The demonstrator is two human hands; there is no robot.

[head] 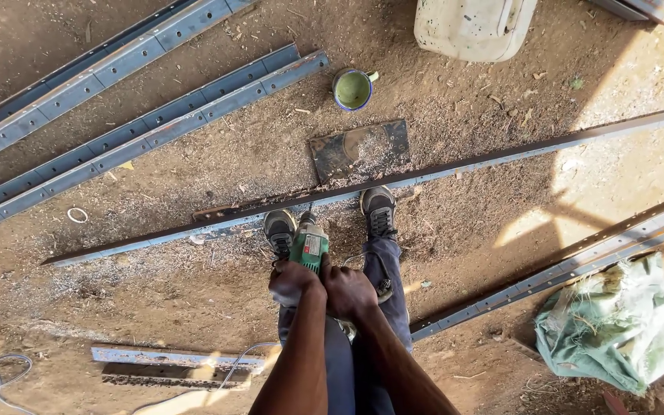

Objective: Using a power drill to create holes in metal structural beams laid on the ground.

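Both hands wrapped shut around a green power drill [308, 247] — left hand [293, 283] on the near side of the body, right hand [350, 292] just beside it, fingers closed tight on the tool. Drill pointed straight down at a long steel angle bar [393, 183] lying across the ground, pinned under both shoes [378, 209]. Bit tip hidden behind the drill body, so exact contact point not visible.

Best done with the drill held plumb, weight pressing evenly through both arms, feet kept firm on the bar either side of the hole to stop it shifting or spinning. Cord [228, 373] better kept behind the legs.

Bare dirt floor [194, 307] — dusted with pale metal shavings around the bar. More perforated steel rails [140, 127] upper left, a flat plate [359, 148] and a green cup [353, 88] beyond the bar, crumpled green cloth [616, 327] at right, strong sunlight on that side.
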